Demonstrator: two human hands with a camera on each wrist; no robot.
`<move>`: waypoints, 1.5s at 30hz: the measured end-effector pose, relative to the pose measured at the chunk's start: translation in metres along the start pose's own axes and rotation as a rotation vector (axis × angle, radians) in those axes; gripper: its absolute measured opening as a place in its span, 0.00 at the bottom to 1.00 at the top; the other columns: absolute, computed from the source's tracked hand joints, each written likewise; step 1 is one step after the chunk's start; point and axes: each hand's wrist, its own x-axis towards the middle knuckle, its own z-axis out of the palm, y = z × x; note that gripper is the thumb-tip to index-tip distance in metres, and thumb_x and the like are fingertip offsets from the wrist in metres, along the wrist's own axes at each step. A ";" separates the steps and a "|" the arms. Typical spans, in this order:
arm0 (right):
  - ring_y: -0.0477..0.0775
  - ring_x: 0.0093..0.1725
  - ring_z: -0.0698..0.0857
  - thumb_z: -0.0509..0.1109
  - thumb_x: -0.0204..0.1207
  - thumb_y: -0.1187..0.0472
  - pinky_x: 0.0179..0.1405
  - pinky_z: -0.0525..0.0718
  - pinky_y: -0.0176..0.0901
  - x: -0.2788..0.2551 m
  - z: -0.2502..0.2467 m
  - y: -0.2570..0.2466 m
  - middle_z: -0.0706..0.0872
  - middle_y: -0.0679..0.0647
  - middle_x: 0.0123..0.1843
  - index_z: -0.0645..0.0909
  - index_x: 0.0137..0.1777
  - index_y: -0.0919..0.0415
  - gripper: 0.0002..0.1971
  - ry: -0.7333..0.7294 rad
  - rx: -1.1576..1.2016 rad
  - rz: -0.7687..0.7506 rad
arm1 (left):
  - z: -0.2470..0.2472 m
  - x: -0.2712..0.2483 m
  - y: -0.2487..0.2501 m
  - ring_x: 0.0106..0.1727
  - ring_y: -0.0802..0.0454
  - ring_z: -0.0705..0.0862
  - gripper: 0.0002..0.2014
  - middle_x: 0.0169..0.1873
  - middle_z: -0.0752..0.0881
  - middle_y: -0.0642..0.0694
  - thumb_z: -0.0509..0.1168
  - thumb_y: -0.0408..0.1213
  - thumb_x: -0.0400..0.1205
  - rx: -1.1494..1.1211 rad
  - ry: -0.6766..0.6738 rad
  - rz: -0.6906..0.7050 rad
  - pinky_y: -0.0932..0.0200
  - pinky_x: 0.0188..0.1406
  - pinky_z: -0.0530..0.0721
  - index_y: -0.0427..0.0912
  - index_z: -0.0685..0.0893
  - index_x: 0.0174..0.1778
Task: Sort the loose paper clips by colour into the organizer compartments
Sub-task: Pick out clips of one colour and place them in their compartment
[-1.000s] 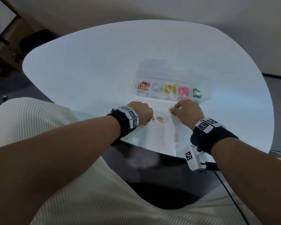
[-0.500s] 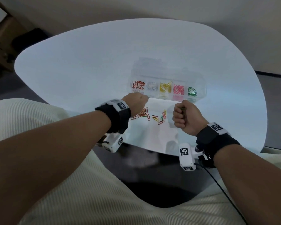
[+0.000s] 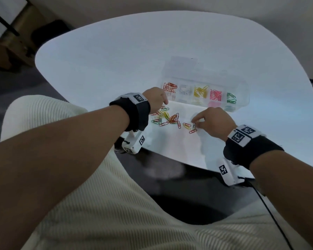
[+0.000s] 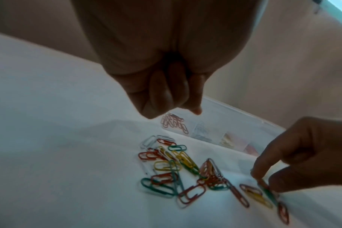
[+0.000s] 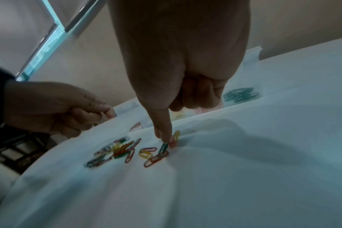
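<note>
A clear organizer (image 3: 244, 91) stands on the white table, its compartments holding red (image 3: 169, 87), silver, yellow (image 3: 200, 92), pink and green (image 3: 230, 98) clips. In front of it lies a pile of loose mixed clips (image 3: 167, 119) (image 4: 178, 168) (image 5: 117, 151). My right hand (image 3: 194, 123) (image 4: 263, 182) (image 5: 166, 141) pinches a green clip (image 3: 194, 126) (image 4: 268, 192) (image 5: 163, 147) at the pile's right end, on the table beside a red and a yellow clip. My left hand (image 3: 163, 103) (image 4: 176, 104) (image 5: 100, 112) hovers curled over the pile's left end, below the red compartment. I see nothing in it.
The clips lie on a white sheet (image 3: 179, 145) that reaches the table's near edge (image 3: 170, 156). The organizer's open lid (image 3: 184, 64) lies behind it. Dark floor and wooden furniture (image 3: 16, 42) are off to the far left. Bare table (image 3: 98, 69) spreads left of the organizer.
My right hand was a raised fist near the organizer; it has dropped to the table and now pinches the green clip. The left hand has stayed by the red compartment.
</note>
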 end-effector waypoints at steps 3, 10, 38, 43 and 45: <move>0.50 0.41 0.84 0.74 0.76 0.52 0.42 0.77 0.40 0.001 -0.001 -0.001 0.90 0.48 0.51 0.90 0.52 0.43 0.06 0.002 -0.114 0.018 | 0.004 0.000 0.001 0.53 0.43 0.85 0.13 0.56 0.87 0.39 0.55 0.30 0.84 0.230 -0.019 -0.037 0.57 0.45 0.78 0.35 0.86 0.53; 0.53 0.40 0.85 0.72 0.75 0.55 0.39 0.78 0.42 -0.005 -0.002 0.004 0.89 0.51 0.47 0.88 0.47 0.47 0.05 0.017 -0.137 0.071 | 0.016 -0.001 -0.003 0.38 0.46 0.80 0.12 0.40 0.84 0.42 0.56 0.35 0.85 0.548 -0.156 -0.047 0.58 0.32 0.75 0.37 0.78 0.37; 0.58 0.36 0.73 0.61 0.79 0.57 0.30 0.68 0.44 -0.004 0.003 -0.009 0.72 0.53 0.31 0.69 0.29 0.57 0.15 -0.135 0.148 0.192 | -0.016 -0.012 -0.009 0.21 0.54 0.50 0.16 0.22 0.56 0.51 0.53 0.40 0.80 -0.912 0.012 -0.266 0.69 0.20 0.50 0.50 0.59 0.27; 0.51 0.25 0.52 0.60 0.74 0.63 0.23 0.49 0.40 -0.004 -0.001 -0.027 0.59 0.53 0.27 0.58 0.29 0.53 0.16 -0.161 1.164 0.328 | -0.020 -0.011 -0.017 0.20 0.56 0.52 0.21 0.21 0.58 0.52 0.53 0.49 0.88 -1.020 -0.086 -0.235 0.69 0.17 0.50 0.49 0.62 0.28; 0.51 0.21 0.57 0.59 0.74 0.66 0.20 0.50 0.38 -0.001 -0.002 -0.040 0.67 0.55 0.26 0.61 0.30 0.56 0.13 -0.181 1.274 0.300 | -0.021 -0.012 -0.021 0.18 0.57 0.54 0.17 0.20 0.64 0.50 0.52 0.43 0.88 -1.015 -0.083 -0.233 0.70 0.15 0.52 0.47 0.67 0.32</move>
